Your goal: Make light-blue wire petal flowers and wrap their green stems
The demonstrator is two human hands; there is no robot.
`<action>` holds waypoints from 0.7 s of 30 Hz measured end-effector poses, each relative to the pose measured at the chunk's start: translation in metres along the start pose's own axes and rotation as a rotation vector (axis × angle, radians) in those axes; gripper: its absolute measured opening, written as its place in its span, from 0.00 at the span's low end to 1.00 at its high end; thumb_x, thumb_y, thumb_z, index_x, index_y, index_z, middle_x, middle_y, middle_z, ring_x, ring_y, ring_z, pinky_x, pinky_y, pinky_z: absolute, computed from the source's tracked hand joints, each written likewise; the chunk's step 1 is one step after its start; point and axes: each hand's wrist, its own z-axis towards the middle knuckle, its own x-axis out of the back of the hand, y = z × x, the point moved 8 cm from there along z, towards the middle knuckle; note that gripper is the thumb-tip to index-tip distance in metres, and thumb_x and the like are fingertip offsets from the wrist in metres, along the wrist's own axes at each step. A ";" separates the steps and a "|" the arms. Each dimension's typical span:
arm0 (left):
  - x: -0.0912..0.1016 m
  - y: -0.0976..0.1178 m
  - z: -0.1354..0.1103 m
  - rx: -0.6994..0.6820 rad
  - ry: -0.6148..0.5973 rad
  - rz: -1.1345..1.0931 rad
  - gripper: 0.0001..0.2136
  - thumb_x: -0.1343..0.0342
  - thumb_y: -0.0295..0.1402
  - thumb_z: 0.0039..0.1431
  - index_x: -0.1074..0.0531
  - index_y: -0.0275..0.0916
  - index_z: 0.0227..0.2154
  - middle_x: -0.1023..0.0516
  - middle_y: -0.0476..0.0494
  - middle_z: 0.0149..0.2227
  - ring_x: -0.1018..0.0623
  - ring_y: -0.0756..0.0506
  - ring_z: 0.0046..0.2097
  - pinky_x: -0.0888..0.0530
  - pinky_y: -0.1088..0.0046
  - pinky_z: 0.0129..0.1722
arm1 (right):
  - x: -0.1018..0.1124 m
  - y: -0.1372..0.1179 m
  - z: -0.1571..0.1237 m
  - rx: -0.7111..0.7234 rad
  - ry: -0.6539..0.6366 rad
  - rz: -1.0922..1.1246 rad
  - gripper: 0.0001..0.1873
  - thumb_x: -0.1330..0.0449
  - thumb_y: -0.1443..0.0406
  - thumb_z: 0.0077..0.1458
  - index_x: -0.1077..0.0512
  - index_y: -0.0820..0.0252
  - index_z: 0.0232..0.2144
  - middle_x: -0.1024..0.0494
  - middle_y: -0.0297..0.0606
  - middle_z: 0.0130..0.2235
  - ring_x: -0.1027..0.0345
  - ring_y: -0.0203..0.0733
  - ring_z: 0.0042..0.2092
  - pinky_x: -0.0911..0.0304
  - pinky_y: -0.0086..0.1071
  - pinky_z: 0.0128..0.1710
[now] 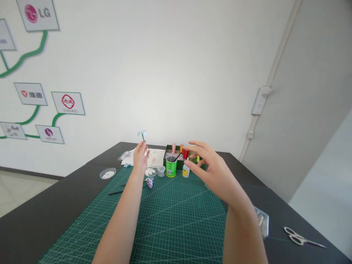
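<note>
My left hand (140, 157) is raised over the far part of the cutting mat, its fingers pinched on the thin green stem of a pale blue flower (142, 133). The flower stands upright above the fingertips, and the stem's lower end sticks out below the hand. My right hand (213, 168) hangs in the air to the right with its fingers apart and nothing in them. Behind its fingertips stands a small glue bottle (186, 171) with a yellow label. A purple flower (149, 182) lies on the mat, just right of my left forearm.
The green cutting mat (178, 220) covers much of the black table. At its far end are a green can (171, 168) holding tools, small cups (161, 171), a thread box (167, 151) and white paper (159, 154). Scissors (301, 239) and a clear box (264, 222) lie right; a dish (103, 175), left.
</note>
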 end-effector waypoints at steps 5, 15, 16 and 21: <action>-0.005 -0.027 -0.003 0.056 -0.079 0.119 0.19 0.29 0.40 0.39 0.25 0.41 0.35 0.24 0.50 0.33 0.25 0.51 0.37 0.32 0.76 0.38 | 0.001 0.000 -0.002 -0.013 -0.027 -0.007 0.19 0.42 0.57 0.62 0.26 0.49 0.55 0.34 0.42 0.63 0.27 0.43 0.44 0.27 0.39 0.39; -0.022 -0.093 -0.030 0.143 -0.184 0.285 0.20 0.31 0.45 0.40 0.23 0.39 0.36 0.20 0.43 0.36 0.22 0.46 0.39 0.32 0.73 0.36 | 0.004 0.004 -0.007 -0.010 -0.060 0.014 0.19 0.41 0.57 0.62 0.25 0.49 0.54 0.28 0.43 0.60 0.27 0.46 0.46 0.28 0.36 0.36; -0.020 -0.095 -0.031 0.134 -0.181 0.304 0.20 0.32 0.45 0.41 0.23 0.39 0.36 0.19 0.43 0.38 0.22 0.45 0.40 0.32 0.73 0.36 | 0.005 0.005 -0.007 -0.013 -0.061 0.017 0.19 0.41 0.57 0.62 0.25 0.49 0.54 0.28 0.43 0.59 0.27 0.45 0.46 0.28 0.36 0.35; -0.013 -0.102 -0.032 0.077 -0.176 0.396 0.19 0.35 0.46 0.45 0.23 0.39 0.37 0.19 0.40 0.40 0.22 0.43 0.42 0.31 0.71 0.36 | 0.006 0.006 -0.008 -0.033 -0.079 0.011 0.17 0.42 0.56 0.63 0.24 0.50 0.52 0.27 0.41 0.58 0.27 0.43 0.45 0.28 0.34 0.35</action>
